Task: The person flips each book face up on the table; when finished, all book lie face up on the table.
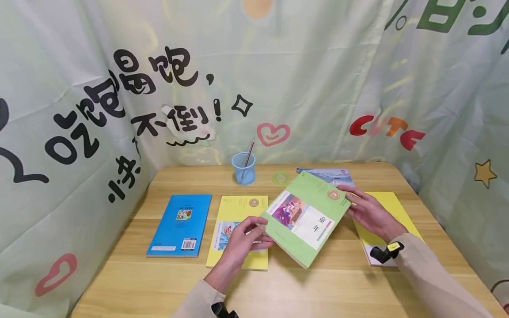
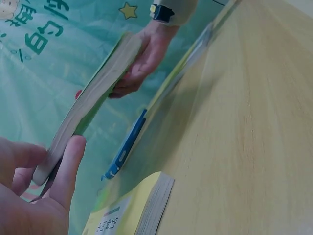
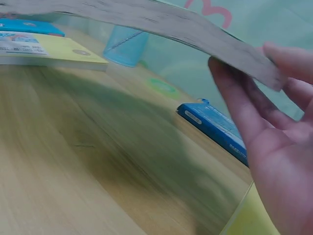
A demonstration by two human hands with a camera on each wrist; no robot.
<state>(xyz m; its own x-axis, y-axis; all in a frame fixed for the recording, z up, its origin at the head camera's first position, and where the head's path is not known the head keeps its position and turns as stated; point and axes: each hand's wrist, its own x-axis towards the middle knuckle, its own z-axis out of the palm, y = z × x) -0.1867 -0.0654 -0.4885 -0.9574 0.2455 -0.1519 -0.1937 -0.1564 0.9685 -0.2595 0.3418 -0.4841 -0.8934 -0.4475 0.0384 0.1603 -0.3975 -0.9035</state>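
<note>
A green book (image 1: 304,216) is held tilted above the table, its front cover facing up. My left hand (image 1: 249,236) pinches its left edge between thumb and fingers. At the opposite edge my right hand (image 1: 371,212) grips it, thumb on top and fingers beneath. In the left wrist view the page edges of the green book (image 2: 93,103) stretch between both hands. Under my left forearm lies a yellow book (image 1: 242,207), partly covered by that hand. Below my right hand is another yellow book (image 1: 391,207) with a white lower part, partly hidden by the arm.
A blue book (image 1: 179,227) lies at the table's left. Toward the back stand a blue cup (image 1: 244,170) with a pencil in it, a green ring-shaped item (image 1: 280,177) and a blue-grey box-like item (image 1: 338,176), partly behind the green book. A printed cloth (image 1: 318,88) hangs behind the table.
</note>
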